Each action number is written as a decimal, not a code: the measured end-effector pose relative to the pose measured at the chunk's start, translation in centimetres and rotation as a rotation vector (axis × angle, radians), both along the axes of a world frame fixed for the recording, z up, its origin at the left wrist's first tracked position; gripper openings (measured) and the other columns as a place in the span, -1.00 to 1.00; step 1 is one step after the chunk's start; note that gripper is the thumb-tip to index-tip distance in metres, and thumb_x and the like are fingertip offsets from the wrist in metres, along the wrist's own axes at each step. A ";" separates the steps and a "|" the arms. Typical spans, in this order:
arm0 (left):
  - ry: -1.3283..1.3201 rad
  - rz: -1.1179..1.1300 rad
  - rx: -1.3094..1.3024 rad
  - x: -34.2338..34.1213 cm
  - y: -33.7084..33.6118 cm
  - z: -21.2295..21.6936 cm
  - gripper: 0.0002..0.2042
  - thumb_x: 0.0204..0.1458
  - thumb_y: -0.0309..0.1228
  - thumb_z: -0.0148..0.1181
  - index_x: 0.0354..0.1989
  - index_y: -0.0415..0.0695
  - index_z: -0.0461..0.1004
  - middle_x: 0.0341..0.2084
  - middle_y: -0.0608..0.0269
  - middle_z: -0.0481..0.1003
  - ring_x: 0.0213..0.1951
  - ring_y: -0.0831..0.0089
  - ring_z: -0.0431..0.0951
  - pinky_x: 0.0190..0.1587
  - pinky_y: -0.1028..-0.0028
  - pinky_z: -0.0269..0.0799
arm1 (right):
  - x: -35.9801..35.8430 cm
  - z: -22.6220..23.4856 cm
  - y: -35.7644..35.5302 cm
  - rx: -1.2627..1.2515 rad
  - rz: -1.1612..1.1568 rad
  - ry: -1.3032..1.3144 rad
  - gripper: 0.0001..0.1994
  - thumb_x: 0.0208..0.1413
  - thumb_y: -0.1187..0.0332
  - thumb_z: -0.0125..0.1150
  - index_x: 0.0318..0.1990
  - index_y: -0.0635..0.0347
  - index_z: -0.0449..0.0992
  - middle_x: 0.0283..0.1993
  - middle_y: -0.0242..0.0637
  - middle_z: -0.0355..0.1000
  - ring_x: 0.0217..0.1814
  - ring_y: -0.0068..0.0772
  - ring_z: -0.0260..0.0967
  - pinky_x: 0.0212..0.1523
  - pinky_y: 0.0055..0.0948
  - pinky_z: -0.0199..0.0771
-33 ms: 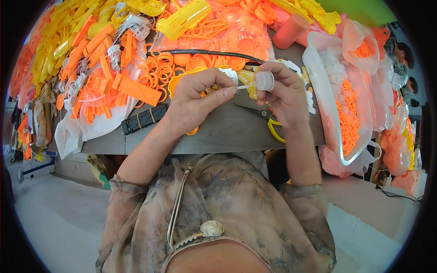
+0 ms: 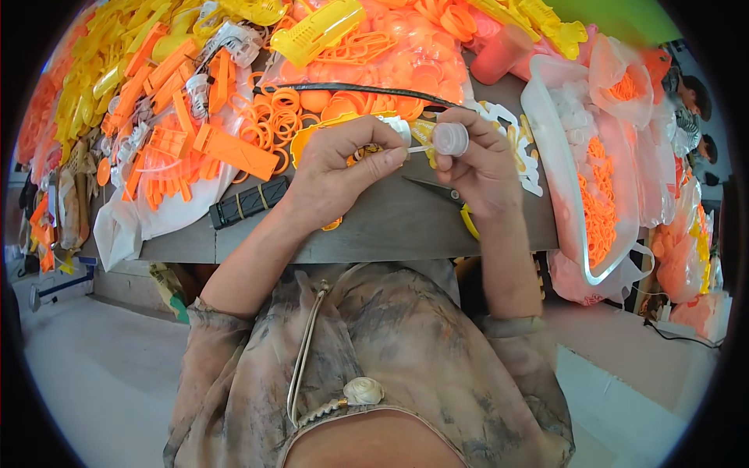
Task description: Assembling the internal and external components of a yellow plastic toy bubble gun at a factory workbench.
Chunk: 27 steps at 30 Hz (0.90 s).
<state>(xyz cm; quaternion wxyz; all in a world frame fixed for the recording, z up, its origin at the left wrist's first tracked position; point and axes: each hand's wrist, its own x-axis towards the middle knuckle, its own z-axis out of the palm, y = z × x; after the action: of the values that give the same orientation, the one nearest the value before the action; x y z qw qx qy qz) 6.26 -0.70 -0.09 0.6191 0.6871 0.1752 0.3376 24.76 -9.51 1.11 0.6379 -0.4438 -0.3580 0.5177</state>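
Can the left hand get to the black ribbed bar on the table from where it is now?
Probably yes. The black ribbed bar lies uncovered on the grey table, just to the left of the left hand and beside its wrist, with nothing between them. But the hand is pinching a small part, so it is not free.

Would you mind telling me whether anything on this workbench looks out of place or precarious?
A black ribbed bar and a clear bag of orange parts both hang past the table's front edge; either might slip off.
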 end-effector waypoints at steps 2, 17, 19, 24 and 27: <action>-0.014 -0.019 0.016 -0.1 0.0 -0.1 -0.88 0.01 -0.45 0.16 -0.36 -0.27 0.44 -0.45 0.32 0.48 -0.35 0.61 0.42 -0.27 0.57 0.34 | -1.3 -2.2 0.6 0.002 0.045 0.396 -0.79 0.03 0.57 0.05 -0.14 0.36 0.43 -0.46 -0.23 0.43 -0.51 -0.46 0.40 -0.54 -0.53 0.44; 0.057 0.028 0.093 -1.1 -0.2 0.2 -0.91 0.05 -0.49 0.09 -0.40 -0.27 0.40 -0.34 0.23 0.46 -0.24 0.52 0.42 -0.13 0.52 0.31 | -2.6 -3.9 1.9 -0.022 0.144 0.597 -0.74 0.02 0.52 0.13 -0.10 0.38 0.43 -0.44 -0.22 0.43 -0.54 -0.51 0.37 -0.61 -0.57 0.36; 0.054 0.031 0.110 -1.1 -0.2 0.1 -0.92 0.04 -0.50 0.08 -0.40 -0.27 0.40 -0.35 0.22 0.46 -0.25 0.51 0.42 -0.15 0.51 0.31 | -2.5 -3.9 1.8 -0.016 0.149 0.520 -0.72 0.01 0.50 0.14 -0.09 0.37 0.42 -0.39 -0.23 0.43 -0.52 -0.54 0.35 -0.60 -0.59 0.35; -0.021 0.111 0.180 -0.6 -1.0 -0.1 -0.96 0.02 -0.58 0.06 -0.38 -0.28 0.36 -0.50 0.23 0.44 -0.42 0.54 0.43 -0.35 0.54 0.36 | -2.9 -3.0 1.8 0.023 0.089 0.309 -0.76 0.02 0.50 0.13 -0.12 0.36 0.43 -0.40 -0.24 0.43 -0.54 -0.54 0.33 -0.60 -0.59 0.35; -0.012 0.160 0.223 -0.5 -1.0 -0.7 -0.97 0.03 -0.60 0.03 -0.37 -0.28 0.35 -0.51 0.23 0.42 -0.44 0.54 0.41 -0.40 0.53 0.35 | -3.6 -2.0 1.7 0.003 0.010 0.140 -0.79 0.04 0.56 0.07 -0.14 0.37 0.44 -0.43 -0.25 0.42 -0.56 -0.54 0.32 -0.59 -0.59 0.36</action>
<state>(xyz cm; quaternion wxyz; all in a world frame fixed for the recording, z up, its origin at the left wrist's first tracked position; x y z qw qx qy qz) 5.74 -1.69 -0.77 0.5109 0.7335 0.1871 0.4074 21.13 -7.79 -0.91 0.6592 -0.4038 -0.3156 0.5502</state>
